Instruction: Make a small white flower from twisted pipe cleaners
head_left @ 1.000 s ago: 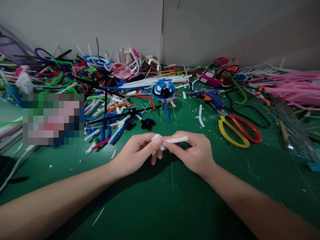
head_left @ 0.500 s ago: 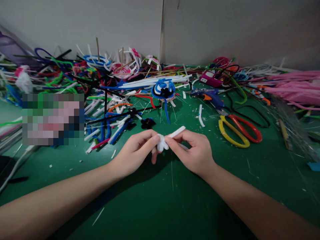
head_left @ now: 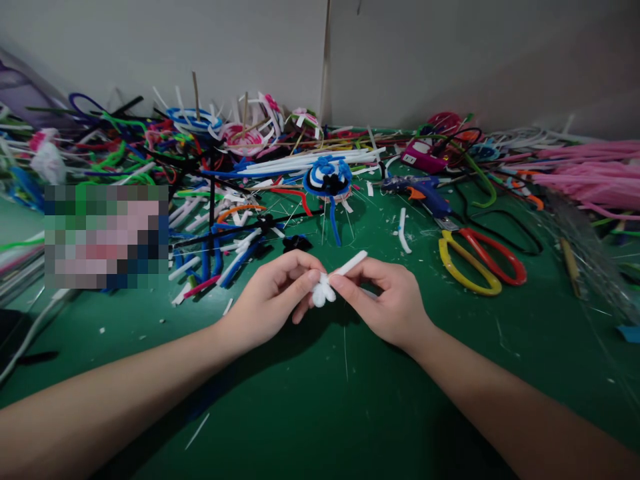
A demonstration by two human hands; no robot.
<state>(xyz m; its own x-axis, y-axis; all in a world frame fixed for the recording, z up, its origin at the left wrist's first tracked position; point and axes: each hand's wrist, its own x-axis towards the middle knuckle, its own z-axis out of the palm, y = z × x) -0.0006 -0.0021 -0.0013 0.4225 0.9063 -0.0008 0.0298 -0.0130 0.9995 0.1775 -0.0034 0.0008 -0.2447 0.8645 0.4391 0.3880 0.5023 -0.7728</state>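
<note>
Nearest, two bare forearms reach in over the green table; at their ends the left hand and the right hand meet at the middle, just above its surface. Between their fingertips is a small white fuzzy piece, bent into rounded loops that hang downward, with a straight white tail slanting up over the right index finger; the left thumb and fingers are closed on the looped side, and the right thumb and forefinger pinch the piece where the tail leaves the loops, with no visible gap in either pinch.

It looks very light and soft, likely a fuzzy pile over a bendable core, so it should keep a bend and slip little; the loops would probably squash or lose their roundness under a hard squeeze, which makes the gathered middle the surest hold and the tail a handy lever.

Beyond lie a black flower-shaped piece, scissors with one yellow and one red handle, a loose white strip and a blue glue gun; farther back, coloured stems heap up before a pale wall.
</note>
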